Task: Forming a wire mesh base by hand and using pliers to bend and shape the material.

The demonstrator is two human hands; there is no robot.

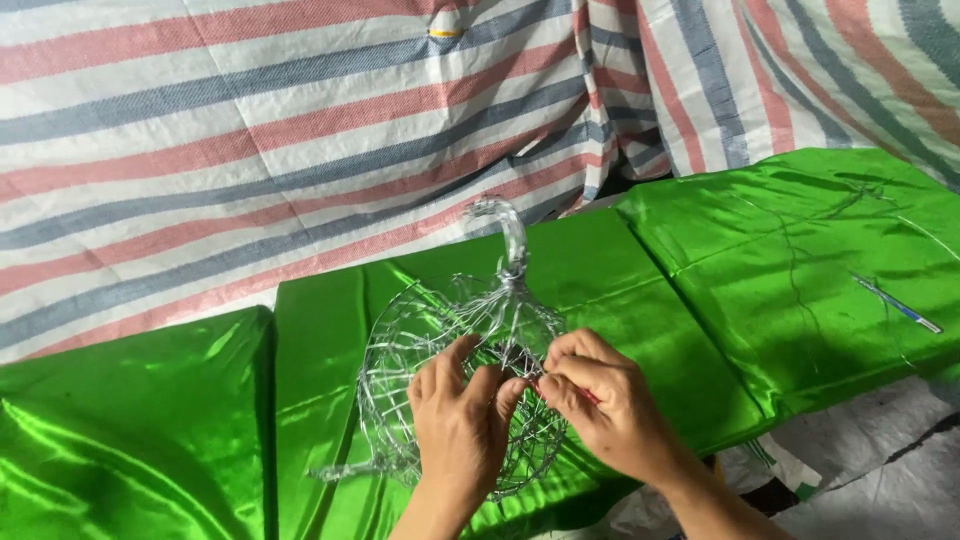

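A silvery wire frame (pixel 430 330), shaped like a rounded cage with a curved neck rising from its top, rests on shiny green satin cloth (pixel 320 330). My left hand (pixel 458 415) grips the frame's near side, fingers curled over the wires. Beside it, my right hand (pixel 600 400) pinches a small red-tipped piece against the wires, its fingertips touching those of the left hand. The lower part of the frame is hidden behind both hands.
More green satin sheets (pixel 800 250) lie to the right and left. A thin blue-and-white stick (pixel 900 305) rests on the right sheet. A red, white and grey striped tarp (pixel 250 140) hangs behind. Grey floor (pixel 880 470) shows at the bottom right.
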